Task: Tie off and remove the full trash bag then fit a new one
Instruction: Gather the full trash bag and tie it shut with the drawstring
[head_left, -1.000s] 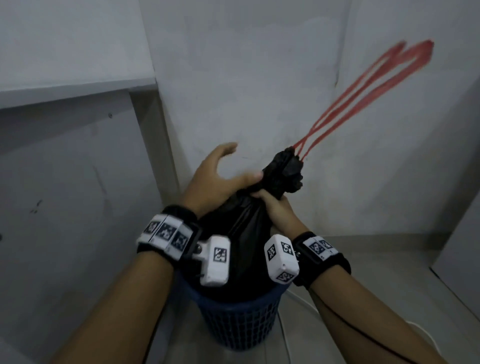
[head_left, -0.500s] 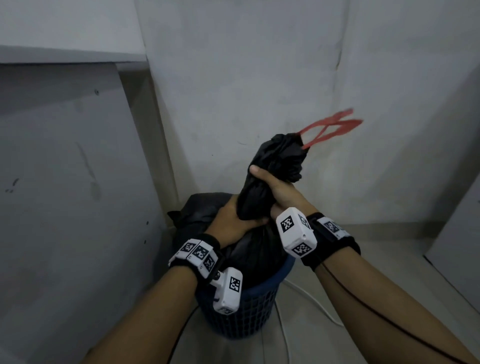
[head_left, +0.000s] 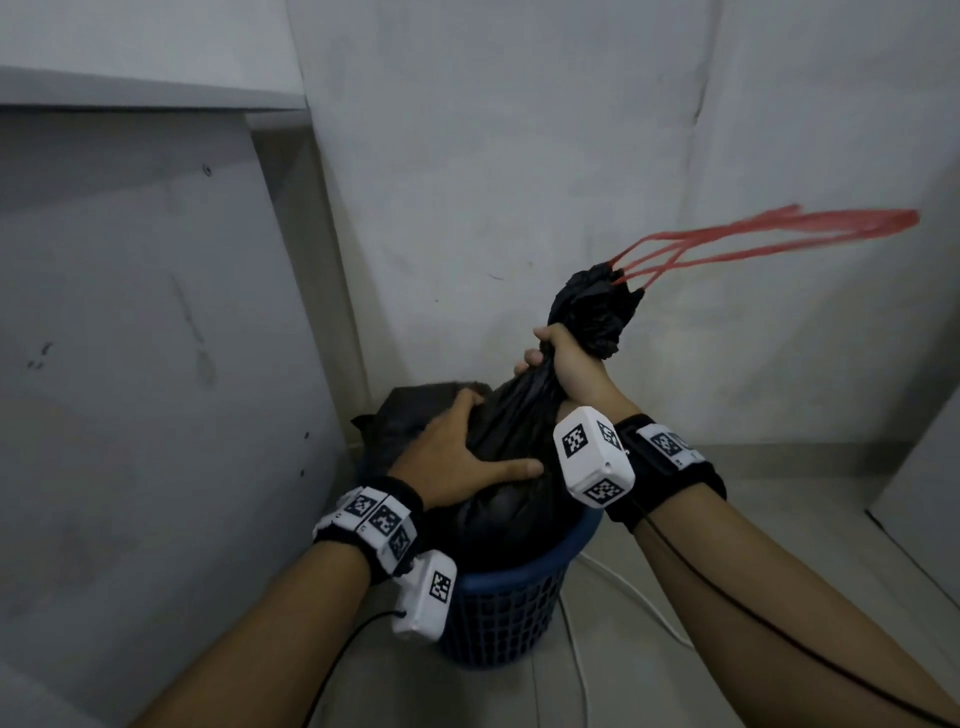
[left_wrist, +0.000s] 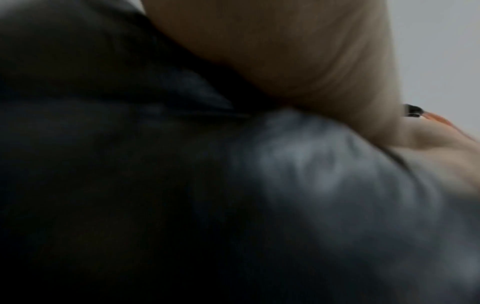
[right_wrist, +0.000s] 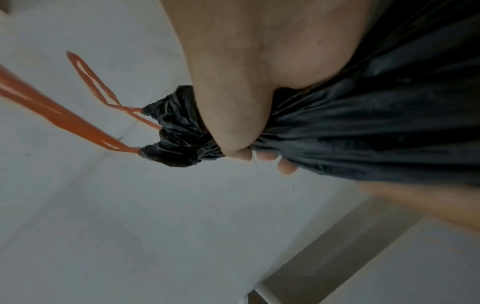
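Observation:
A full black trash bag (head_left: 511, 499) bulges out of a blue mesh bin (head_left: 506, 613) on the floor. My right hand (head_left: 558, 364) grips the bag's gathered neck (right_wrist: 324, 127) just below its bunched top (head_left: 592, 312). Red drawstrings (head_left: 753, 244) fly out to the right from that top, blurred; in the right wrist view the red drawstrings (right_wrist: 64, 117) stream to the left. My left hand (head_left: 462, 457) lies spread on the bag's body with straight fingers, pressing it down. The left wrist view shows only blurred black plastic (left_wrist: 182, 185) under my palm (left_wrist: 298, 51).
The bin stands in a corner between a grey panel (head_left: 130, 389) on the left and a white wall (head_left: 519, 182) behind. A white cable (head_left: 618, 587) runs over the floor beside the bin. Another pale panel (head_left: 930, 467) stands at the right edge.
My left hand let go of the bag's neck and dropped flat onto the bag's body. My right hand pulled the neck up and to the right, and the drawstrings swung out rightward.

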